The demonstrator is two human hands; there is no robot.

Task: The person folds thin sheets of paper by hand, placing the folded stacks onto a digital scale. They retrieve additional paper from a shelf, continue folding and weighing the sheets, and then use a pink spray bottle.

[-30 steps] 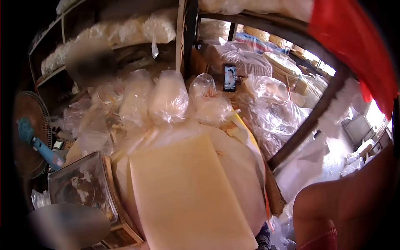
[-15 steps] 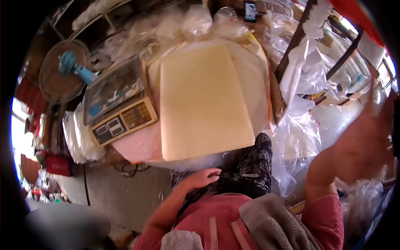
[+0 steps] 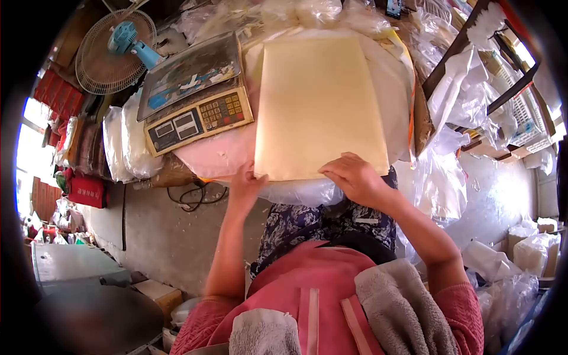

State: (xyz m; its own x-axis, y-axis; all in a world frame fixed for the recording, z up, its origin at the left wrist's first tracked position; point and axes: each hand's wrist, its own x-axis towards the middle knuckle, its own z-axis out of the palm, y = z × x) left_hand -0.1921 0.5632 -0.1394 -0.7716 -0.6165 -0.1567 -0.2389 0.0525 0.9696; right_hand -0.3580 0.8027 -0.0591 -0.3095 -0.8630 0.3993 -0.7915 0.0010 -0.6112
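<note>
A large pale yellow sheet (image 3: 319, 100) lies flat on a round stack wrapped in clear plastic (image 3: 396, 89). My left hand (image 3: 245, 186) touches the sheet's near left corner, fingers curled at its edge. Over on the near right edge rests my right hand (image 3: 355, 177), fingers spread on top of the sheet. Neither hand lifts the sheet clear of the stack.
A digital weighing scale (image 3: 195, 92) with a keypad stands left of the stack. Behind it is a blue table fan (image 3: 115, 50). Clear plastic bags (image 3: 455, 118) hang and pile at the right by a dark metal frame (image 3: 473, 50). Bare concrete floor (image 3: 160, 236) lies at the left.
The view has tilted down from the shelves to my lap. Both hands have come forward onto the near edge of the yellow sheet; the right one was raised off to the side before.
</note>
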